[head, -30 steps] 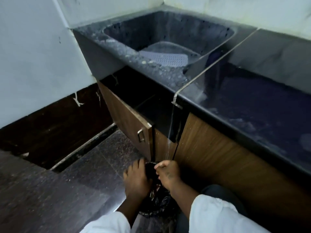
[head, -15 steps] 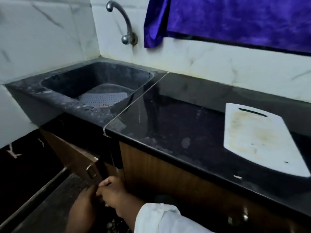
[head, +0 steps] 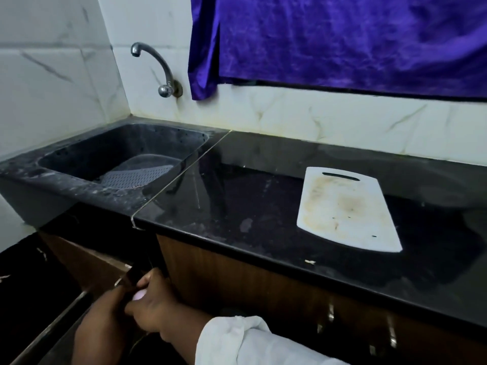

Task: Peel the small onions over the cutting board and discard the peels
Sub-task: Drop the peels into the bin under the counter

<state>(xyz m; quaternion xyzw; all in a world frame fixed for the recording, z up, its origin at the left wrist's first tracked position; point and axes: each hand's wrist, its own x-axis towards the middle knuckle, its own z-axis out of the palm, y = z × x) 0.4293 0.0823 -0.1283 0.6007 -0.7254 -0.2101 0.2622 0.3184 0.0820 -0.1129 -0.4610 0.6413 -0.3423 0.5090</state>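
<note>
Both my hands are low at the bottom left, below the counter's front edge and pressed together. My right hand [head: 155, 309] curls its fingers around a small pale pink onion [head: 139, 295]. My left hand [head: 105, 320] touches it from the left; its fingers are hidden, so its grip is unclear. The white cutting board [head: 345, 209], stained and bare, lies on the black counter [head: 237, 206] to the right, far from both hands. A tiny scrap of peel [head: 310, 262] sits near the counter's front edge.
A dark sink [head: 79, 185] on the left holds a grey perforated strainer [head: 137, 175] under a wall tap [head: 158, 67]. A wooden cabinet door [head: 87, 262] stands open just above my hands. A purple curtain [head: 342, 38] hangs over the tiled wall.
The view has swung up from the floor and the dark bag there to the counter and cutting board. My hands stay together, low in front of the cabinet.
</note>
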